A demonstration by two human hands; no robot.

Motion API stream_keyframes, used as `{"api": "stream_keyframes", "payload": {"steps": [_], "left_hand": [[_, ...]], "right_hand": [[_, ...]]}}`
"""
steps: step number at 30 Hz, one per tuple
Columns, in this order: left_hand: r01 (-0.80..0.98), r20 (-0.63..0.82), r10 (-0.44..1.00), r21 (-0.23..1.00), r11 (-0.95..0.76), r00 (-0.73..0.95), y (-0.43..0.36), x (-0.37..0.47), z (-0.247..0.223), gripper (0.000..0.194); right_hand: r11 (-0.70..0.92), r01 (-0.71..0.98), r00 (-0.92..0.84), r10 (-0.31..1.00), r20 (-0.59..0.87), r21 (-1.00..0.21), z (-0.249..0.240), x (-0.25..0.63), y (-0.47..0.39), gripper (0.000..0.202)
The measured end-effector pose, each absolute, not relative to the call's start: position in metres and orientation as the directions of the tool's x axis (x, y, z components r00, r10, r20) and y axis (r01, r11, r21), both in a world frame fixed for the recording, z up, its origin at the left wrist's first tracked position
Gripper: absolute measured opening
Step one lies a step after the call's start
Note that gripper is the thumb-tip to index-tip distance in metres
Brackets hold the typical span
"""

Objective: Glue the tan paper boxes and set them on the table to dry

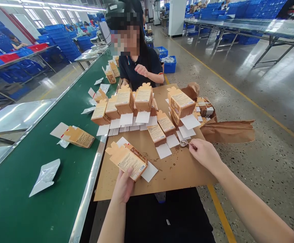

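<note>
My left hand (125, 184) grips a tan and brown printed carton (131, 162), thumb on its front panel. Its top flaps stand open, and a white flap sticks out at the near end. At the right edge of the cardboard sheet (182, 173), the fingers of my right hand (204, 153) pinch a thin dark stick (193, 146). The stick's far end reaches a small, round, shiny dish (184, 143), its contents too small to make out. Dark spots dot the cardboard close by. Beyond my hands stand several similar cartons (143, 98) with white flaps hanging out, some stacked.
Along the left runs a green conveyor belt (68, 175) carrying an open carton (79, 136) and a silvery packet (45, 175). Across the cardboard sits a co-worker (139, 71), one hand raised. A torn brown paper sack (228, 131) of folded cartons lies at right, near blue crates (168, 64).
</note>
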State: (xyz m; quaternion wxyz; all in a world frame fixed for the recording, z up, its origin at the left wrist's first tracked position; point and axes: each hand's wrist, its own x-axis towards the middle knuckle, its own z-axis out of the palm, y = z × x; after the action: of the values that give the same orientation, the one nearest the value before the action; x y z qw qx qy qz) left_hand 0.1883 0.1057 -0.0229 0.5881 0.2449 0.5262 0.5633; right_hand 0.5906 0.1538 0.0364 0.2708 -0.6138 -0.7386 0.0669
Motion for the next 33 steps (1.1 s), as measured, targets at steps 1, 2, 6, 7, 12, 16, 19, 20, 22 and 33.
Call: {"api": "stream_keyframes", "payload": {"steps": [1,2,6,7,12,16,19,20,22,33], "left_hand": [[-0.4,-0.342,0.921,0.883,0.247,-0.186,0.108,0.187,-0.02,0.093],[-0.387,-0.341,0.922,0.887,0.25,-0.186,0.11,0.186,-0.016,0.09],[-0.281,-0.334,0.921,0.92,0.272,-0.201,0.12,0.183,-0.004,0.093],[-0.255,-0.333,0.92,0.926,0.278,-0.208,0.122,0.183,-0.002,0.093],[-0.193,-0.323,0.921,0.939,0.284,-0.217,0.13,0.187,0.007,0.089],[-0.172,-0.302,0.93,0.948,0.269,-0.21,0.129,0.189,0.011,0.089],[-0.138,-0.283,0.934,0.956,0.257,-0.217,0.123,0.193,0.011,0.088],[-0.117,-0.261,0.939,0.964,0.24,-0.224,0.12,0.195,0.011,0.088],[-0.071,-0.2,0.951,0.98,0.188,-0.238,0.11,0.202,0.01,0.089],[0.237,0.022,0.956,0.97,0.05,-0.292,0.079,0.224,0.012,0.073]], "right_hand": [[0.239,0.862,-0.071,0.93,0.361,-0.448,0.037,0.59,0.146,0.03],[0.245,0.849,-0.037,0.912,0.409,-0.469,0.037,0.588,0.137,0.028],[0.324,0.703,0.052,0.865,0.5,-0.633,0.024,0.541,0.095,0.024],[0.343,0.653,0.033,0.878,0.478,-0.675,0.018,0.522,0.085,0.024],[0.442,0.547,-0.127,0.883,0.451,-0.711,-0.018,0.434,0.061,0.03],[0.457,0.592,-0.201,0.881,0.428,-0.664,-0.031,0.423,0.062,0.034],[0.425,0.588,-0.155,0.894,0.42,-0.688,-0.029,0.437,0.063,0.034],[0.412,0.575,-0.122,0.897,0.424,-0.707,-0.028,0.443,0.062,0.033],[0.378,0.55,-0.047,0.904,0.425,-0.745,-0.023,0.453,0.059,0.031],[0.327,0.481,0.12,0.895,0.43,-0.814,-0.014,0.48,0.042,0.024]]}}
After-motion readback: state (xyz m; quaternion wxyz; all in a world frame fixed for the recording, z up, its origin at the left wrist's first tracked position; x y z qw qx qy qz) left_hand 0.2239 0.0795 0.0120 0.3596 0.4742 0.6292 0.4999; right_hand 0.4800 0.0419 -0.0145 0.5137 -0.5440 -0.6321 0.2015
